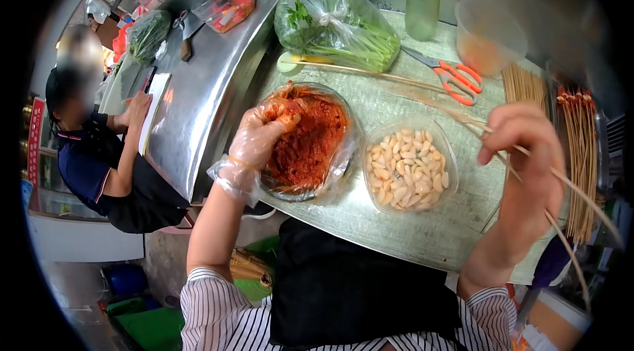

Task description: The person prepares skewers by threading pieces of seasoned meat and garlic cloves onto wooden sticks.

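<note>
My left hand (256,134), in a clear plastic glove stained red, is at the left side of a bowl (352,128) lined with a plastic bag. Its fingers are pinched together above red, sauce-coated meat (305,143); what lies between the fingertips is not clear. At the right, my bare right hand (528,166) is curled around a few thin bamboo skewers (573,194), which stick out on both sides of it. Between the hands stands a clear plastic tub (453,182) of peeled garlic cloves (408,169).
Behind the bowls lie a bag of green vegetables (337,24), orange-handled scissors (456,80) and a long stick (370,73). A green jar (422,7) and plastic tub (492,40) stand at the back. Bundled skewers (578,153) lie right. Another person (99,146) sits left at a metal counter (205,80).
</note>
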### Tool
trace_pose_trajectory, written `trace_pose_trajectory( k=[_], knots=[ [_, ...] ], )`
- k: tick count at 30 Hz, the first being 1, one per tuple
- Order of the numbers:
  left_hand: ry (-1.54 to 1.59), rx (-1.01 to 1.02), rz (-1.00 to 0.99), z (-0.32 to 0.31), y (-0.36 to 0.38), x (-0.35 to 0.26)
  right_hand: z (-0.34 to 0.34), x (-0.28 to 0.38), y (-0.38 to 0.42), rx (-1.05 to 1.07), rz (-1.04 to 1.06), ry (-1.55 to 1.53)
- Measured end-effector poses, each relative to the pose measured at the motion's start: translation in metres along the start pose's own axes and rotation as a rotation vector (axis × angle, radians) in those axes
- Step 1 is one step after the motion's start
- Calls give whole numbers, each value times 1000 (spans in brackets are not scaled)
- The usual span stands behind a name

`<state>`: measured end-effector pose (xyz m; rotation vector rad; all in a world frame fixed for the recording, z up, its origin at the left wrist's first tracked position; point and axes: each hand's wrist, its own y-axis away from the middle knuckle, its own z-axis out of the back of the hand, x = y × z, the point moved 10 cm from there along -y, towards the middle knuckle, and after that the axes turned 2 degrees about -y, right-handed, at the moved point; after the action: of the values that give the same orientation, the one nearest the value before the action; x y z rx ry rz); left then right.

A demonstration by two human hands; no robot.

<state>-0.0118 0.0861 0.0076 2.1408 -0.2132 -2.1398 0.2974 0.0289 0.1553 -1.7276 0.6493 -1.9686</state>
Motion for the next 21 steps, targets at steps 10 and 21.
trace_pose_trajectory(
  k=[10,21],
  knots=[
    [287,-1,-100,-9,19,-7,-36,-67,3,36,-424,-558],
    [287,-9,-160,-29,47,-20,-39,-102,13,-86,-529,-653]
  ],
)
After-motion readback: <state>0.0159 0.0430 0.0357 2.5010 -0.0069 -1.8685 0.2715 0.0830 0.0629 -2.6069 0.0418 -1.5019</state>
